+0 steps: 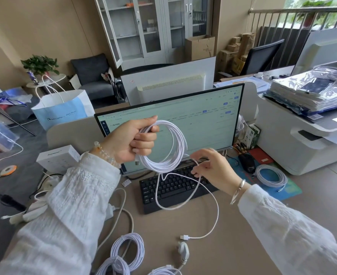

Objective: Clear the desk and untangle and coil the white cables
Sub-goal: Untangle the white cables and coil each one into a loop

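Coiling a white cable above the keyboard, tail not yet wound.

The left hand grips the coil with fingers curled round its top, holding it up in front of the monitor; the right hand pinches the loose cable just right of the coil, and its tail loops down over the keyboard to a plug lying on the counter. My judgement: winding is mostly done, and the next move calls for feeding the slack into further loops until the plug lifts. Finished coils lie at the near edge, another coil far right beside the mouse.
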Demonstrator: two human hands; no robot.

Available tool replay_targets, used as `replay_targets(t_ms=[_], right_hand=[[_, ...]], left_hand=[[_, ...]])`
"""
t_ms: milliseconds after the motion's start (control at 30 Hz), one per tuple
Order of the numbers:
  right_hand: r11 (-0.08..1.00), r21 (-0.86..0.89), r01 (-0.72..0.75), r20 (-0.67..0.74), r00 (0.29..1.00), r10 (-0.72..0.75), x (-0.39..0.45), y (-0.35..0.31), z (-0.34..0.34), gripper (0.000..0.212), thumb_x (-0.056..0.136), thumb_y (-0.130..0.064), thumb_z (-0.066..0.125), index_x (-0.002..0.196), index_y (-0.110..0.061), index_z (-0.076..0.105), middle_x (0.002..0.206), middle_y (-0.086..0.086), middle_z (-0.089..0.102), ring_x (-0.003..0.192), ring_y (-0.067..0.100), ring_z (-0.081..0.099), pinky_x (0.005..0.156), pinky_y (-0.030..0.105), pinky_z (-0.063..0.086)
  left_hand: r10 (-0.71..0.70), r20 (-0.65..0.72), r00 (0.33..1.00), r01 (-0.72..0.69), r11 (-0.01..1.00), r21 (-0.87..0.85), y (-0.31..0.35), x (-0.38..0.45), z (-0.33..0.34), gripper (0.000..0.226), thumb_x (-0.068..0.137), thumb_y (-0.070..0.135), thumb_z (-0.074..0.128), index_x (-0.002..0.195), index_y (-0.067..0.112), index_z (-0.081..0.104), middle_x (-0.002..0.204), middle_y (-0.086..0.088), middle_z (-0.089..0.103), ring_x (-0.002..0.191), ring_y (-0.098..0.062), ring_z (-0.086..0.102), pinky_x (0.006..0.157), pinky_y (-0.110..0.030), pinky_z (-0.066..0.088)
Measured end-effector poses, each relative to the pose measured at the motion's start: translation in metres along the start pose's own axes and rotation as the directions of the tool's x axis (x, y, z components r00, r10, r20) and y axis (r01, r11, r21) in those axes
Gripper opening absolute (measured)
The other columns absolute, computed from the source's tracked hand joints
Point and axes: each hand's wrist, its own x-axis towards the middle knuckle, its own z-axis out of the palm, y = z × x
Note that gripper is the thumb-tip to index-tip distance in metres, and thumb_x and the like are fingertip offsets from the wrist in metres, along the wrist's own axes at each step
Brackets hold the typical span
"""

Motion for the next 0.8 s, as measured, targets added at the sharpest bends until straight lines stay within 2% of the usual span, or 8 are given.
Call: replay_targets(t_ms=[67, 167, 233, 400, 567, 633, 700, 800], right_hand=[[0.953, 0.292, -0.084, -0.077, 0.991, 0.111, -0.001, -0.004, 0.002, 0.036, 0.081, 0.013, 0.064, 0.107, -0.011, 0.063, 0.112, 0.015, 0.06, 0.072, 0.021, 0.073, 0.074, 0.027, 0.059], [0.783, 0.593, -0.187, -0.043, 0.964, 0.262, 0.0, -0.013, 0.002, 0.036, 0.082, 0.018, 0.06, 0.115, 0.005, 0.059, 0.103, 0.026, 0.063, 0.073, 0.027, 0.072, 0.068, 0.023, 0.059], [0.739, 0.641, -0.206, -0.042, 0.952, 0.302, 0.002, -0.018, 0.001, 0.032, 0.083, 0.018, 0.058, 0.114, 0.006, 0.059, 0.1, 0.026, 0.065, 0.077, 0.028, 0.071, 0.071, 0.026, 0.059], [0.706, 0.704, -0.08, -0.169, 0.946, 0.275, 0.004, -0.033, -0.003, 0.025, 0.087, 0.016, 0.055, 0.109, 0.005, 0.059, 0.098, 0.022, 0.064, 0.074, 0.024, 0.07, 0.075, 0.03, 0.06], [0.589, 0.807, -0.051, -0.076, 0.979, 0.189, -0.006, -0.055, 0.009, 0.022, 0.087, 0.013, 0.057, 0.107, 0.005, 0.059, 0.094, 0.022, 0.067, 0.077, 0.028, 0.069, 0.081, 0.034, 0.059], [0.612, 0.787, -0.077, 0.015, 0.994, 0.106, -0.01, -0.062, 0.014, 0.02, 0.089, 0.008, 0.058, 0.109, 0.004, 0.06, 0.095, 0.024, 0.07, 0.08, 0.03, 0.068, 0.078, 0.033, 0.059], [0.729, 0.681, -0.076, 0.077, 0.997, 0.032, -0.012, -0.065, 0.014, 0.022, 0.09, 0.005, 0.056, 0.109, -0.002, 0.064, 0.095, 0.02, 0.073, 0.084, 0.023, 0.069, 0.072, 0.022, 0.054], [0.942, 0.327, 0.074, -0.005, 0.997, -0.077, -0.01, -0.058, 0.002, 0.042, 0.08, 0.011, 0.055, 0.113, -0.014, 0.065, 0.105, -0.001, 0.071, 0.096, 0.005, 0.061, 0.078, 0.011, 0.043]], left_hand=[[0.005, -0.035, 0.999, -0.003, 0.998, 0.068, -0.005, 0.002, -0.001, 0.029, 0.093, 0.036, 0.045, 0.073, 0.015, 0.041, 0.04, 0.01, 0.024, 0.028, -0.002, 0.02, 0.03, -0.017, 0.015], [-0.016, -0.073, 0.997, 0.032, 0.976, 0.216, -0.019, 0.006, -0.004, 0.032, 0.099, 0.034, 0.043, 0.075, 0.013, 0.041, 0.044, 0.008, 0.023, 0.03, -0.004, 0.019, 0.032, -0.016, 0.015], [-0.055, -0.077, 0.996, 0.075, 0.954, 0.291, -0.031, 0.009, -0.005, 0.033, 0.101, 0.031, 0.042, 0.074, 0.012, 0.041, 0.044, 0.007, 0.024, 0.032, -0.004, 0.018, 0.033, -0.015, 0.015], [-0.171, -0.022, 0.985, 0.17, 0.939, 0.297, -0.061, 0.013, -0.005, 0.033, 0.101, 0.03, 0.043, 0.073, 0.012, 0.041, 0.043, 0.006, 0.022, 0.03, -0.003, 0.017, 0.034, -0.01, 0.015], [-0.164, -0.049, 0.985, 0.171, 0.913, 0.371, -0.089, 0.028, 0.01, 0.039, 0.102, 0.032, 0.042, 0.068, 0.016, 0.038, 0.046, 0.005, 0.018, 0.033, -0.006, 0.014, 0.037, -0.011, 0.013], [-0.116, -0.054, 0.992, 0.128, 0.923, 0.362, -0.094, 0.034, 0.015, 0.039, 0.103, 0.027, 0.039, 0.066, 0.017, 0.04, 0.047, 0.005, 0.019, 0.034, -0.007, 0.014, 0.038, -0.013, 0.012], [-0.063, -0.055, 0.996, 0.077, 0.952, 0.295, -0.094, 0.036, 0.016, 0.034, 0.1, 0.028, 0.041, 0.069, 0.015, 0.041, 0.046, 0.006, 0.022, 0.035, -0.008, 0.016, 0.038, -0.015, 0.012], [0.01, -0.063, 0.998, 0.006, 0.971, 0.238, -0.091, 0.035, 0.014, 0.039, 0.096, 0.045, 0.043, 0.072, 0.014, 0.041, 0.046, 0.006, 0.024, 0.036, -0.008, 0.017, 0.042, -0.021, 0.008]])
